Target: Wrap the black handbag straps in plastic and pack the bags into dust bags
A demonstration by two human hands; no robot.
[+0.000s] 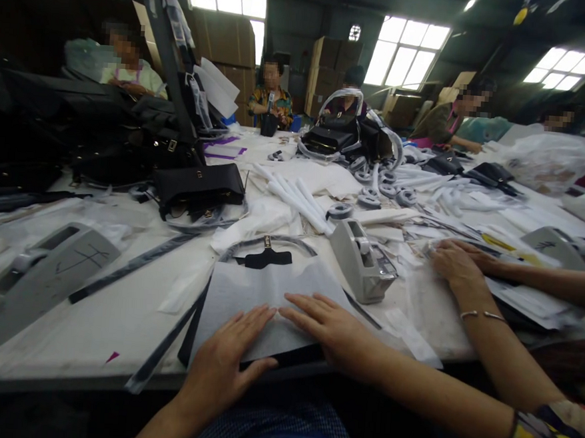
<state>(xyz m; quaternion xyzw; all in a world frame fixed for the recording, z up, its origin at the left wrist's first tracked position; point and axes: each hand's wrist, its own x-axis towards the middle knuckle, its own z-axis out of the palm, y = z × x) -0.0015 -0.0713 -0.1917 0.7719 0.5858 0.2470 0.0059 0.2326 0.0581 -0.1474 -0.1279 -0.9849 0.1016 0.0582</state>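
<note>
A black handbag (pixel 186 352) lies flat in front of me, mostly hidden under a thin white sheet (pixel 247 289). My left hand (pixel 228 348) rests on the sheet's lower part, fingers stretched out and thumb apart. Beside it my right hand (pixel 332 328) lies flat with its fingers extended over the sheet, the fingertips of both hands almost meeting. Beyond the sheet's top edge show a black closure tab (pixel 268 259) with a gold-coloured clasp (pixel 267 242) and a plastic-wrapped handle (pixel 235 245). A wrapped strap (pixel 168 344) hangs over the table edge at the left.
Grey tape dispensers (pixel 362 260) stand close by on both sides. At right, a co-worker's hands (pixel 457 260) work at the same table. Black handbags (pixel 199 186), rolled straps (pixel 368 201) and white wrapping (pixel 299 196) crowd the table. Several people sit further back.
</note>
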